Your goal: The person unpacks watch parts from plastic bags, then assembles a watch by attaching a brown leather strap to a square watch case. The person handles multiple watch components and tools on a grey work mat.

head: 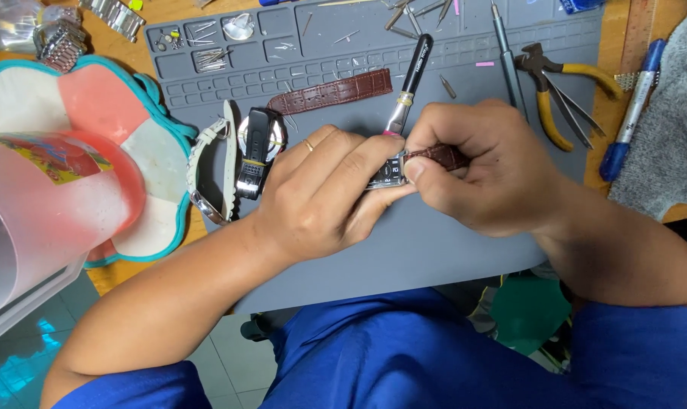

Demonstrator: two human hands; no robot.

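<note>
Hands [321, 193] [480, 170] grip textured brown leather strap [442, 157].

Two bare forearms, no watch or bracelet on either wrist. Left hand [317, 201] wears a thin gold ring [309, 145] on one finger; short trimmed nails. Right hand [484, 170] has no rings or gloves. Blue short sleeves [143, 386] show at the upper arms, same bright blue fabric across the lap [404, 348], slightly creased, plain with no visible pattern.
</note>
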